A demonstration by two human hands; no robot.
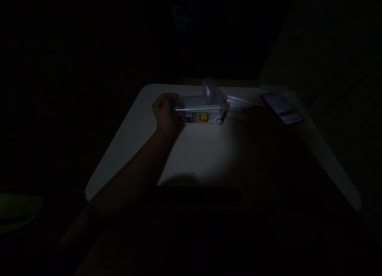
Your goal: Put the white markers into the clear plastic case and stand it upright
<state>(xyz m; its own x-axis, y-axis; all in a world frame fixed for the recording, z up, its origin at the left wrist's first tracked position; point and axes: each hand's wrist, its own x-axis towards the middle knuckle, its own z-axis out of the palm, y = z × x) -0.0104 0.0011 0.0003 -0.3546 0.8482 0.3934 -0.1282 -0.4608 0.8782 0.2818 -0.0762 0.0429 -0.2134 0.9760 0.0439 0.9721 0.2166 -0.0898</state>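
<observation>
My left hand (165, 112) is wrapped round the left end of a clear plastic marker case (191, 102), which lies on its side on a white table (193, 148). A yellow and blue label shows on the near side of the case, and its lid (211, 89) stands up at the right end. White pens are visible inside through the plastic. Just right of the case lies a small bunch of white markers (234, 100) with coloured ends. Beside these markers is my right hand (256, 114), in deep shadow. Darkness hides its fingers, so their grip is unclear.
A phone (282, 108) with a lit screen lies near the table's right back edge. A dark slot (197, 196) runs along the table's front. Something green (19, 208) is at the lower left. The surroundings are very dark.
</observation>
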